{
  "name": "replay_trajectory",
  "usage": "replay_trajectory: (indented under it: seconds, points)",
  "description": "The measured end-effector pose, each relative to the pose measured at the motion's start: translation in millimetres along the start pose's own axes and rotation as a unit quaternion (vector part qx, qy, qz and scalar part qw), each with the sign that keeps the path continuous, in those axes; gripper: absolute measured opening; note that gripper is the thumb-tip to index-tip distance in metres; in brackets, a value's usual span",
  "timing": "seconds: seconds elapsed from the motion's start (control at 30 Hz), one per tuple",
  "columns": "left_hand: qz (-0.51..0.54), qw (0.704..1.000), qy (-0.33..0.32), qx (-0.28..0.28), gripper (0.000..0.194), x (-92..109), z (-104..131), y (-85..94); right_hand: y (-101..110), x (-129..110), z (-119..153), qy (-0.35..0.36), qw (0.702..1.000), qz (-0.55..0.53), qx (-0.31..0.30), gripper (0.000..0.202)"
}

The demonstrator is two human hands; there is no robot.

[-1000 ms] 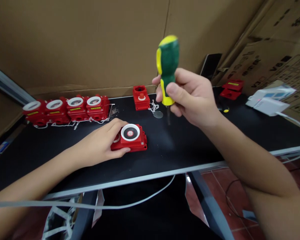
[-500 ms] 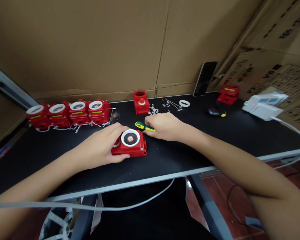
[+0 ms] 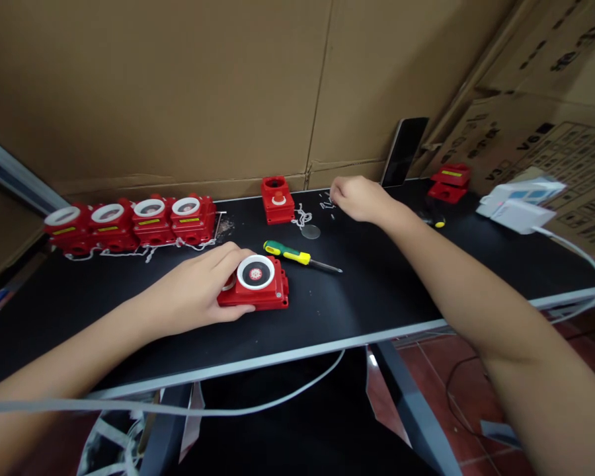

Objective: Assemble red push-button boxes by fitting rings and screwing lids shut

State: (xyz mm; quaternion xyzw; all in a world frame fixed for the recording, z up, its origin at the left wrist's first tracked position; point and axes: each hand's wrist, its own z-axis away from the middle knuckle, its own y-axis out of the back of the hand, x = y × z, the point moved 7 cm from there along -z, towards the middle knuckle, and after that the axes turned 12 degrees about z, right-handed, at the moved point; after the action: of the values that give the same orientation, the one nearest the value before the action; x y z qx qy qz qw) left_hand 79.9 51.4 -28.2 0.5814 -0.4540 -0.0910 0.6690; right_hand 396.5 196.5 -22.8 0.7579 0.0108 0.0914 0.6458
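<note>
On the black table [image 3: 377, 291], my left hand [image 3: 205, 284] is wrapped round the left side of a red box-shaped housing [image 3: 281, 289] with a white ring about a black disc on top. The hand covers part of a second round fitting. A green and yellow screwdriver [image 3: 305, 257] lies behind and to the right of the housing, its tip pointing right. My right hand [image 3: 356, 198] is farther back, fingers curled together beside several small screws [image 3: 326, 203]. Whatever its fingertips hold, if anything, is hidden. A clear round disc [image 3: 311, 231] lies between that hand and the screwdriver.
Several red housings [image 3: 151, 228] with white cords stand in a row at the left. Another red housing [image 3: 277, 206] is at the back. A phone [image 3: 404, 151] leans on the cardboard wall [image 3: 258, 86]. Red parts [image 3: 449, 182] and a white device [image 3: 520, 211] with a cable are right.
My right hand has let go of the screwdriver, now lying on the table, and moved back and right to the screws. My left hand keeps its hold on the red housing.
</note>
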Motion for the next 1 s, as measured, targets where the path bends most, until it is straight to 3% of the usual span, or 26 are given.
replay_trajectory:
  seconds: [0.23,0.53,0.7,0.83,0.93,1.0]
  points:
    - [-0.009,1.000,0.008,-0.005,0.060,0,0,-0.2,-20,1,-12,0.061,0.998,-0.010,-0.002,0.026]
    - [-0.001,1.000,0.015,-0.011,0.060,4,-1,0.5,-28,4,-16,0.089,0.996,-0.006,-0.012,0.021]
    - [0.019,1.000,0.007,-0.016,0.066,2,-2,1.2,-20,1,-12,0.076,0.997,-0.003,-0.005,0.018]
    - [0.036,0.999,0.002,-0.021,0.069,0,-2,0.1,3,-14,0,0.085,0.993,-0.069,0.046,0.015]
    - [0.045,0.999,0.002,-0.014,0.069,-3,-1,-0.3,19,-38,18,0.136,0.950,-0.280,0.029,0.009]
    - [0.044,0.999,0.002,-0.009,0.072,-5,0,-0.2,23,-62,35,0.192,0.884,-0.424,-0.036,0.010]
